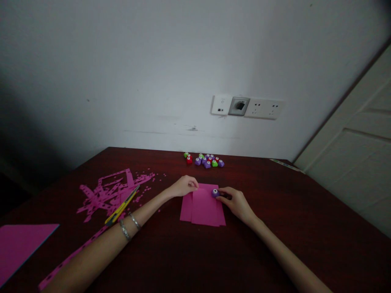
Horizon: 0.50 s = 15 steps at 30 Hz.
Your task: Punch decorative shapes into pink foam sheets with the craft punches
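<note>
Several overlapping sheets of pink paper (204, 207) lie on the dark red-brown table in front of me. At their upper left corner, my left hand (184, 186) is closed, with its fingertips at the edge of the top sheet. My right hand (236, 202) grips a small purple craft punch (215, 193) between thumb and fingers. The punch sits over the right side of the sheets, near their upper edge. Whether paper is inside its slot is too small to tell.
Several purple, red and green punches (207, 164) stand near the wall. To the left lie punched pink paper scraps (106, 195), with a yellow utility knife (122, 206) on them. A larger pink sheet stack (24, 248) is at far left. Wall sockets (264, 108) are above the table.
</note>
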Motion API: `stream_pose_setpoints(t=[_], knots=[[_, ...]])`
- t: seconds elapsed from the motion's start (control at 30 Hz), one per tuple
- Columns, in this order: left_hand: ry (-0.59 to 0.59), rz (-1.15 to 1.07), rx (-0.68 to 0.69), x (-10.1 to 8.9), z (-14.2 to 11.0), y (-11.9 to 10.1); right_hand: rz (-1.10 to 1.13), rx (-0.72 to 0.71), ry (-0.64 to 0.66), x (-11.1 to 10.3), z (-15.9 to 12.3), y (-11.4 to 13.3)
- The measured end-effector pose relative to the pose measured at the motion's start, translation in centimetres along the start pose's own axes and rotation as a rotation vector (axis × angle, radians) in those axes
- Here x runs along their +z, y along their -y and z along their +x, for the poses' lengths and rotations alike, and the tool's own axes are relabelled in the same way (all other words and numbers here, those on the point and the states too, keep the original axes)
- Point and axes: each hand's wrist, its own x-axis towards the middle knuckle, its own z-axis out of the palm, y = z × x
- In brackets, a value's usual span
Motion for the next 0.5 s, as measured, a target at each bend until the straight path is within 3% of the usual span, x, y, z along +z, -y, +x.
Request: stream_pose_setpoints(t=[0.3, 0.5], knots=[[0.011, 0.142, -0.006, 0.3, -0.4, -0.9, -0.019, -0.021, 0.022, 0.0, 0.1, 0.1], [-0.078, 0.447, 0.170, 0.8, -1.5, -2.9, -0.020, -0.014, 0.013, 0.0, 0.1, -0.1]])
